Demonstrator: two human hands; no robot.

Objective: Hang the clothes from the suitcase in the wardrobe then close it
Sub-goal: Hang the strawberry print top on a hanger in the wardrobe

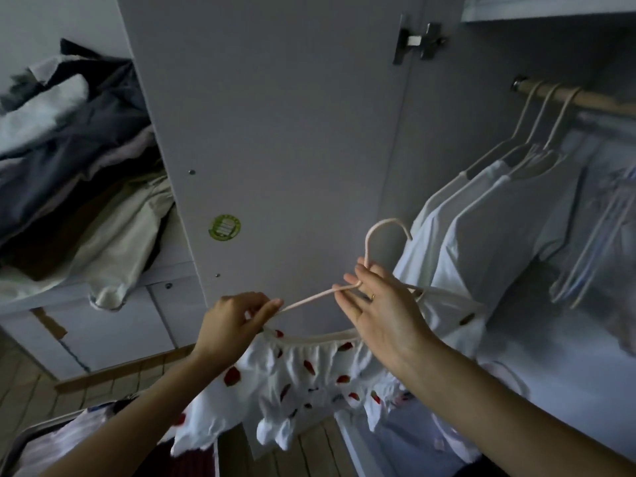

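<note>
A white garment with red strawberry prints (296, 376) hangs on a pale pink hanger (378, 232) in front of the open wardrobe door (275, 132). My left hand (234, 321) pinches the garment's strap at the hanger's left arm end. My right hand (382, 304) grips the hanger just below its hook. The wardrobe rail (585, 99) runs at the upper right with white shirts (488, 222) hung on it. The suitcase (62, 442) lies open at the bottom left, with clothes inside.
A heap of dark and beige clothes (75, 160) fills a shelf at the left, one piece drooping over its edge. Empty hangers (592, 242) dangle at the far right of the rail. Wooden floor (309, 452) shows below.
</note>
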